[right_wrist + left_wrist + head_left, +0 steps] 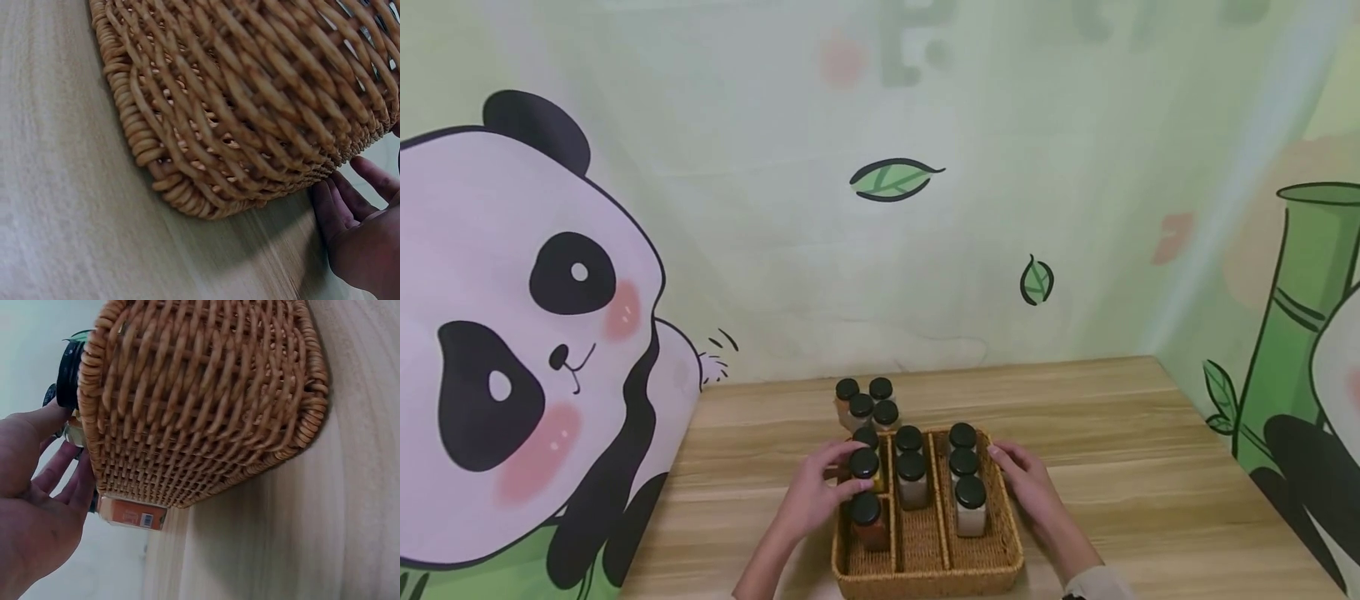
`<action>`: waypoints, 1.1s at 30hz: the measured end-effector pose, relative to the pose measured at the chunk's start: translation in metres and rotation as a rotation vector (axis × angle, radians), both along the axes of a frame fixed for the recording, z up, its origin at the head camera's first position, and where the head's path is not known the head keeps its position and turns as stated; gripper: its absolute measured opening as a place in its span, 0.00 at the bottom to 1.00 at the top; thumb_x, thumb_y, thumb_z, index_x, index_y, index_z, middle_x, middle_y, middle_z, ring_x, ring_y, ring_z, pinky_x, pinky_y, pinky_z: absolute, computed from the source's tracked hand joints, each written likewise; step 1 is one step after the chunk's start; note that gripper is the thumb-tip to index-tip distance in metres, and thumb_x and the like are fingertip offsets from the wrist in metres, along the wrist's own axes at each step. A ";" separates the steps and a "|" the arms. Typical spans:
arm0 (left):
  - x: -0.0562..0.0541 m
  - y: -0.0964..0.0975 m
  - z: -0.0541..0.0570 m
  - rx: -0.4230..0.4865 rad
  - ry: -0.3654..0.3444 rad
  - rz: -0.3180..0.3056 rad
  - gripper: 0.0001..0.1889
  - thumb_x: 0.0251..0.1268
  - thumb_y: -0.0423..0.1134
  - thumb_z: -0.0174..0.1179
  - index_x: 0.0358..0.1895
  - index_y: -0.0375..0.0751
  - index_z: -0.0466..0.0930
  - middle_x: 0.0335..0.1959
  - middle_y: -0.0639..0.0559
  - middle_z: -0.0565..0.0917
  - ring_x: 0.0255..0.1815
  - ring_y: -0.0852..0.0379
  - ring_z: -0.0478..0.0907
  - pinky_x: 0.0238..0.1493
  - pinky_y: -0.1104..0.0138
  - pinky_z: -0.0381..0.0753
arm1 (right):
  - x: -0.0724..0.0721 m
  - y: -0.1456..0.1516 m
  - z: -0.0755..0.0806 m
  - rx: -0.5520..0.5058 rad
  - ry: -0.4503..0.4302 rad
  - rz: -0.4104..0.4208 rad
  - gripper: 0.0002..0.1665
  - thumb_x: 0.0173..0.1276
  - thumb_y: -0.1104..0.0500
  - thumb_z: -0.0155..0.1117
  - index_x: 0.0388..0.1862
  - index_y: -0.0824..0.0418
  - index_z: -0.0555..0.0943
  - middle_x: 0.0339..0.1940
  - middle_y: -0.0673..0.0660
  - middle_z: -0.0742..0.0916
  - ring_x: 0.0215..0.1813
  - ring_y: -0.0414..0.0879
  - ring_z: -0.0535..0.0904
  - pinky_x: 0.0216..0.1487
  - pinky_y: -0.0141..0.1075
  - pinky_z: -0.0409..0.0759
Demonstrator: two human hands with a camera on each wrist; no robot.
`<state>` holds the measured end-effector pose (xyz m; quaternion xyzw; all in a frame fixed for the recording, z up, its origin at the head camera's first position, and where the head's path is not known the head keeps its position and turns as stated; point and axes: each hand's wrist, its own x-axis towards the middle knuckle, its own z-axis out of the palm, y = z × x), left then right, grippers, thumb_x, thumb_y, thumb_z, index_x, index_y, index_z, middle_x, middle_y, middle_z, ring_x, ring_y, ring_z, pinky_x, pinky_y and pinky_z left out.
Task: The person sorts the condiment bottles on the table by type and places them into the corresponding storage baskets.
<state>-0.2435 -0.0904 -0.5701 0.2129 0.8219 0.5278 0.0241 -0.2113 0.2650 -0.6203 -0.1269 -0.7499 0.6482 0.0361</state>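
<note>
My left hand (814, 493) pinches a black-lidded spice jar (865, 463) with yellow contents between thumb and fingers, at the left compartment of a woven basket (928, 583). In the left wrist view the thumb lies by the black lid (69, 375), and the basket wall hides much of the jar. A jar with red-brown contents (869, 533) stands in front of it, another lid (865, 437) behind. My right hand (1030, 483) touches the basket's right side near the back corner. The right wrist view shows its extended fingers (350, 197) against the wicker.
Two jars (913, 483) stand in the middle compartment and three pale-filled jars (971, 512) in the right one. Several more jars (861, 408) stand on the wooden table (760, 467) behind the basket's back left corner. A panda-printed backdrop (775, 250) rises behind the table.
</note>
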 end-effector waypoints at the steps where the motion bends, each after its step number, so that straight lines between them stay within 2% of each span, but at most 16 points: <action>1: 0.000 0.000 -0.001 -0.002 0.003 0.000 0.24 0.62 0.42 0.78 0.62 0.53 0.86 0.51 0.54 0.85 0.54 0.53 0.84 0.60 0.56 0.86 | 0.000 0.000 0.000 0.003 0.001 0.002 0.35 0.80 0.43 0.63 0.72 0.67 0.77 0.70 0.65 0.81 0.70 0.54 0.74 0.70 0.42 0.70; 6: 0.003 0.002 -0.006 -0.019 0.049 0.013 0.25 0.60 0.40 0.79 0.62 0.53 0.86 0.51 0.57 0.84 0.53 0.55 0.85 0.59 0.58 0.86 | 0.000 0.000 0.001 0.008 0.013 0.005 0.34 0.80 0.41 0.64 0.70 0.66 0.79 0.70 0.64 0.82 0.71 0.54 0.74 0.71 0.43 0.70; 13: 0.009 0.007 -0.013 -0.100 0.137 0.058 0.25 0.59 0.36 0.78 0.62 0.50 0.86 0.51 0.57 0.82 0.52 0.55 0.85 0.57 0.57 0.86 | 0.001 0.001 0.001 0.025 0.014 0.014 0.34 0.81 0.42 0.63 0.70 0.66 0.78 0.70 0.64 0.81 0.73 0.54 0.72 0.73 0.45 0.69; 20: 0.011 0.010 -0.011 -0.118 0.192 0.062 0.26 0.59 0.32 0.78 0.62 0.47 0.86 0.53 0.51 0.82 0.52 0.51 0.83 0.55 0.56 0.86 | 0.002 0.001 -0.002 0.021 0.021 0.002 0.34 0.80 0.42 0.63 0.70 0.66 0.79 0.69 0.64 0.82 0.72 0.55 0.73 0.73 0.46 0.69; 23: 0.011 0.011 -0.010 -0.141 0.197 0.063 0.26 0.59 0.32 0.78 0.62 0.46 0.86 0.51 0.52 0.83 0.51 0.52 0.83 0.53 0.56 0.86 | 0.002 0.001 -0.002 0.017 0.015 -0.002 0.34 0.80 0.42 0.64 0.70 0.66 0.79 0.69 0.64 0.82 0.71 0.55 0.74 0.72 0.45 0.69; 26: 0.012 0.011 -0.010 -0.155 0.170 0.068 0.25 0.59 0.33 0.79 0.61 0.46 0.87 0.50 0.56 0.82 0.50 0.55 0.82 0.52 0.58 0.86 | 0.002 0.000 -0.003 0.009 0.011 -0.002 0.34 0.80 0.42 0.64 0.70 0.67 0.79 0.68 0.64 0.82 0.71 0.55 0.74 0.72 0.44 0.69; 33: 0.011 0.012 -0.010 -0.151 0.163 0.082 0.24 0.59 0.34 0.79 0.59 0.46 0.85 0.51 0.56 0.80 0.50 0.56 0.82 0.55 0.60 0.86 | 0.002 0.000 -0.002 0.011 0.019 0.000 0.35 0.80 0.43 0.63 0.71 0.68 0.78 0.69 0.65 0.82 0.71 0.55 0.74 0.71 0.43 0.70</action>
